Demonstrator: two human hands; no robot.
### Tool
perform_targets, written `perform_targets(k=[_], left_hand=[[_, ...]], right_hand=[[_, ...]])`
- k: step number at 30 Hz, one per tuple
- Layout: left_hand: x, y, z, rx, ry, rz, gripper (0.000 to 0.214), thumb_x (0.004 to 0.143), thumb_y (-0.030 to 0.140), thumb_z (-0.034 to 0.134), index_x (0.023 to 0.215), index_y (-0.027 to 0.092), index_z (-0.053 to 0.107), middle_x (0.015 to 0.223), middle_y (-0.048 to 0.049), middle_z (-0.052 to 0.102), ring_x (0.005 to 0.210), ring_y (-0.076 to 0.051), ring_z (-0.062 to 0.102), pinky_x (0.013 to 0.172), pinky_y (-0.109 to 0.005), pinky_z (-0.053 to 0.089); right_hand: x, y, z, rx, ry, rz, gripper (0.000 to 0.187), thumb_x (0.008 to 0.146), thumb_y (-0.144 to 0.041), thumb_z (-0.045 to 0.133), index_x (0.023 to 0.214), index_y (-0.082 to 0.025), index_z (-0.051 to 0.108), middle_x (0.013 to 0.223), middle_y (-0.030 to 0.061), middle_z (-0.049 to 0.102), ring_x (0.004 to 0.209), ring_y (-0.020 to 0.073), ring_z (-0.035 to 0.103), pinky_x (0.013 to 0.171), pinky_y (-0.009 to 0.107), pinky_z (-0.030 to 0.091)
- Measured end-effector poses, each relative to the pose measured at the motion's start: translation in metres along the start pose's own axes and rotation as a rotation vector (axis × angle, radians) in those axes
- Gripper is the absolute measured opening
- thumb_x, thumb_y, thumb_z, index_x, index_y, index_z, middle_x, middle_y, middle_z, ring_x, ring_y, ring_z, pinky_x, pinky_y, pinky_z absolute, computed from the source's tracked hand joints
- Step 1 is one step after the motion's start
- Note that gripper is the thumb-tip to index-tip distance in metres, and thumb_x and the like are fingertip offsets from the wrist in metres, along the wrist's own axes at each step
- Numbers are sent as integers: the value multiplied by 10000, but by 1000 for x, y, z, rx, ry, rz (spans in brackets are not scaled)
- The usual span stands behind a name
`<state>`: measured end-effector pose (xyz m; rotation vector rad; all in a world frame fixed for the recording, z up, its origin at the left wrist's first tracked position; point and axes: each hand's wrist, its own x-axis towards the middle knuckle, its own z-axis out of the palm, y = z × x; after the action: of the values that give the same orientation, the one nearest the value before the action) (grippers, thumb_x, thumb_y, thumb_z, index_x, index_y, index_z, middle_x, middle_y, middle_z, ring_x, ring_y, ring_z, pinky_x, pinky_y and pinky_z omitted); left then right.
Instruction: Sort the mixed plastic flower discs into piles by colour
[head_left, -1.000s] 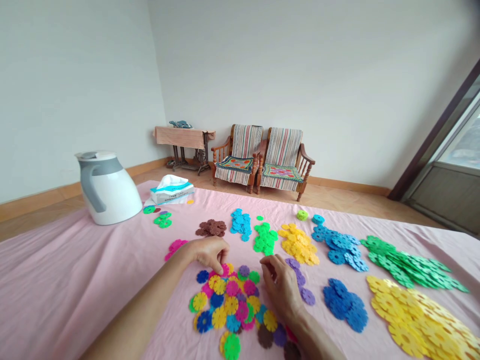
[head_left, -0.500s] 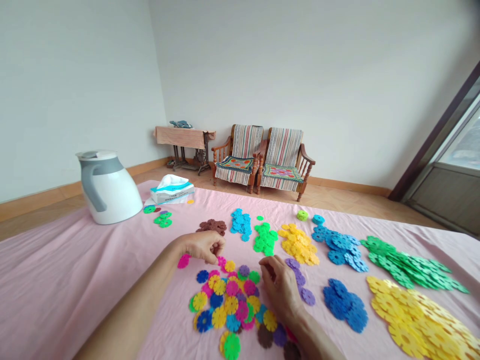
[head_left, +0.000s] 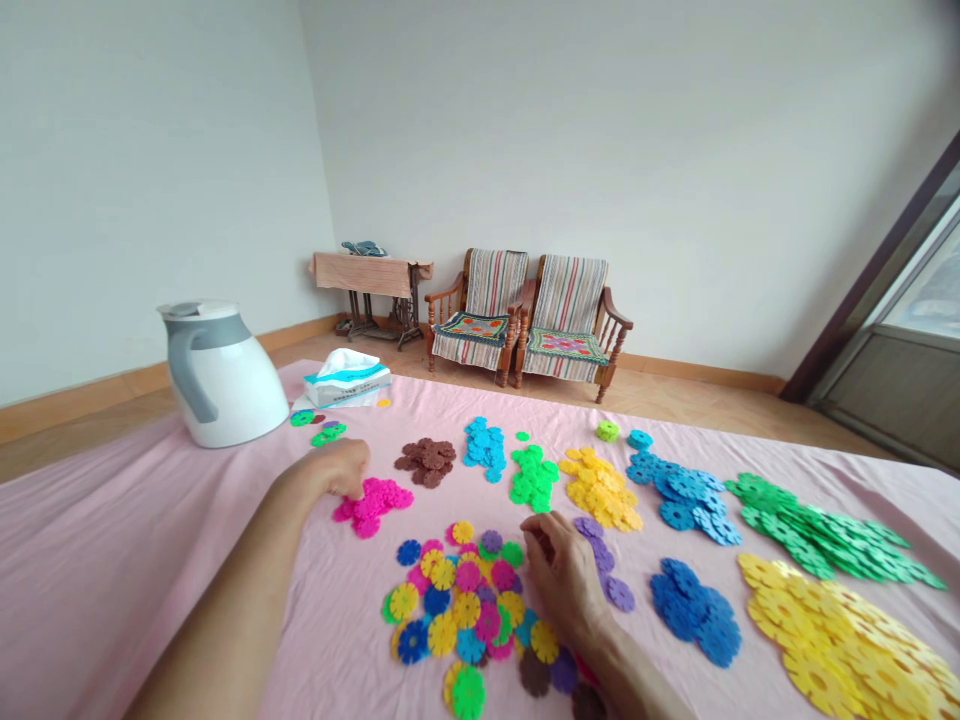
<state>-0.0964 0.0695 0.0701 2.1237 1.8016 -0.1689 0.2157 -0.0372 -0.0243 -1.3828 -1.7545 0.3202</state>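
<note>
My left hand (head_left: 337,470) rests at the far edge of a magenta pile of plastic snowflake discs (head_left: 371,507), its fingertips curled down out of sight. My right hand (head_left: 559,575) hangs curled over the right side of a mixed-colour heap of discs (head_left: 450,610). Whether its fingers hold a disc is hidden. A small purple row of discs (head_left: 604,570) lies just beyond that hand. Sorted piles spread across the sheet, including brown (head_left: 427,462), cyan (head_left: 484,449), green (head_left: 532,478) and yellow (head_left: 598,490).
A white-and-grey electric kettle (head_left: 221,380) and a tissue box (head_left: 347,380) stand at the far left of the pink sheet. Large blue, green and yellow piles fill the right side. Beyond the bed are two wooden armchairs (head_left: 525,320) and a cloth-covered sewing table (head_left: 367,275).
My left hand has moved left, away from the mixed heap, to the magenta pile, which now shows fully and looks larger. My right hand has barely moved.
</note>
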Motion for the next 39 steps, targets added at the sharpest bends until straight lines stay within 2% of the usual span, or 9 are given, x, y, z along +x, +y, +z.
perform_targets(k=[3, 5, 8, 10, 14, 21, 26, 32, 39], left_hand=[[-2, 17, -1, -7, 69, 77, 74, 536, 176, 552, 606, 167, 574, 611, 3, 600, 631, -163, 560, 521, -208, 367], [-2, 35, 4, -58, 67, 209, 101, 605, 198, 542, 683, 180, 602, 678, 12, 626, 659, -147, 570, 541, -197, 379], [2, 64, 19, -158, -17, 510, 122, 658, 218, 559, 753, 176, 624, 718, 5, 631, 657, -142, 573, 544, -198, 391], [6, 79, 31, -151, -72, 604, 173, 651, 211, 588, 812, 171, 639, 715, -2, 627, 646, -145, 569, 532, -203, 389], [13, 92, 47, -110, -64, 632, 208, 609, 189, 641, 817, 173, 644, 739, 0, 630, 645, -145, 566, 536, -211, 383], [20, 94, 59, -87, -41, 623, 146, 597, 217, 678, 730, 182, 630, 727, 2, 638, 630, -148, 553, 519, -226, 367], [16, 96, 58, -99, -62, 631, 90, 612, 210, 654, 687, 181, 615, 696, 6, 624, 603, -146, 545, 499, -231, 354], [11, 96, 50, -150, -153, 670, 233, 566, 226, 721, 774, 194, 624, 744, 14, 616, 656, -162, 545, 531, -232, 379], [10, 96, 50, -115, -112, 673, 221, 567, 209, 717, 749, 178, 597, 713, 19, 578, 616, -144, 515, 500, -221, 344]], right_hand=[[0, 0, 0, -3, -6, 12, 194, 835, -195, 430, 776, -188, 615, 692, 9, 576, 591, 125, 537, 543, 231, 384], [-1, 0, 1, -4, -9, 19, 190, 836, -195, 431, 770, -188, 609, 691, 6, 571, 587, 123, 532, 545, 231, 381], [-1, 0, 1, -1, -9, 24, 191, 839, -198, 427, 770, -187, 604, 692, 4, 570, 590, 123, 532, 548, 232, 381], [-1, 0, 0, 5, -7, 22, 196, 842, -202, 424, 773, -186, 607, 693, 5, 575, 591, 124, 535, 549, 232, 383], [0, 1, 0, 17, 2, 5, 204, 836, -200, 426, 780, -186, 621, 690, 9, 588, 587, 123, 543, 539, 230, 388], [0, 1, 0, 4, -3, -6, 203, 831, -188, 426, 780, -186, 623, 696, 12, 591, 594, 126, 551, 542, 229, 393], [-1, 0, -1, 1, -11, -3, 185, 824, -167, 440, 779, -187, 618, 708, 15, 596, 639, 139, 567, 555, 232, 389], [0, -1, -2, -14, -12, -5, 194, 830, -172, 430, 780, -189, 617, 703, 14, 590, 635, 140, 560, 560, 237, 387], [-2, -4, -1, 21, -114, 20, 140, 776, -151, 481, 834, -187, 604, 749, 5, 573, 565, 112, 534, 537, 221, 395]])
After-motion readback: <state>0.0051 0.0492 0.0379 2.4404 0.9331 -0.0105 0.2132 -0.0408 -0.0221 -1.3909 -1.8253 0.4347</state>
